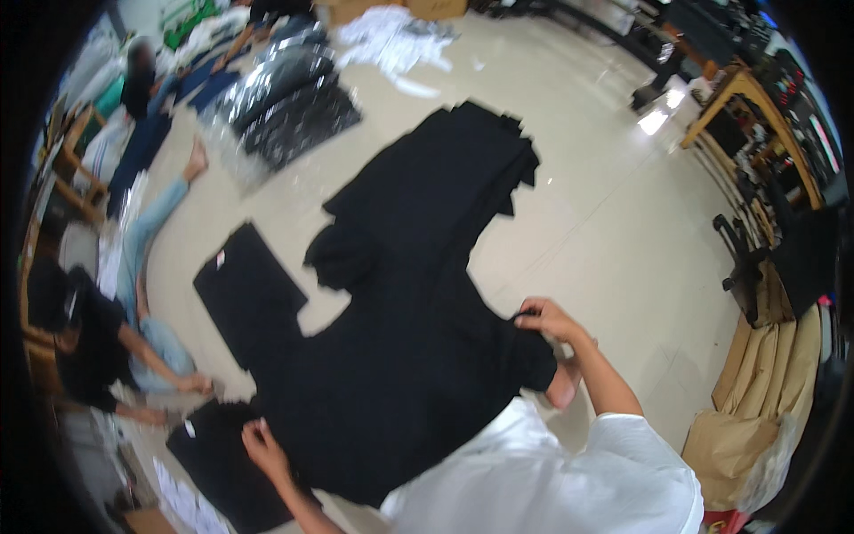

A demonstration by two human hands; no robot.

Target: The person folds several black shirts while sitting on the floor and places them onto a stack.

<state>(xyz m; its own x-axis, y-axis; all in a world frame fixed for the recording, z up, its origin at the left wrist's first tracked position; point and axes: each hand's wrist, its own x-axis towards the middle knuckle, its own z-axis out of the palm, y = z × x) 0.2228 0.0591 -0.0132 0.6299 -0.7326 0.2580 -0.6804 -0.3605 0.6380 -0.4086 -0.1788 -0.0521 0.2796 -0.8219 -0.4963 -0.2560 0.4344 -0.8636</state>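
A black T-shirt [400, 387] is spread out in front of me, its near part reaching my white shirt. At its right side my right hand [546, 319] pinches the fabric near a sleeve. My left hand [264, 446] is beside the garment's left edge, above a folded black garment [227, 460] with a white label; whether its fingers grip cloth cannot be made out. Beyond the T-shirt lies a heap of black garments [434, 160] with uneven, layered edges. Another folded black garment [247, 294] with a small tag rests to the left.
A person in black [93, 340] sits on the floor at left, hands near the folded garments. Another person [139, 80] sits farther back. Plastic-wrapped dark garments [293, 107] and white cloth [393, 43] lie beyond. Brown paper packages [767, 380] and a wooden frame [747, 87] stand at right.
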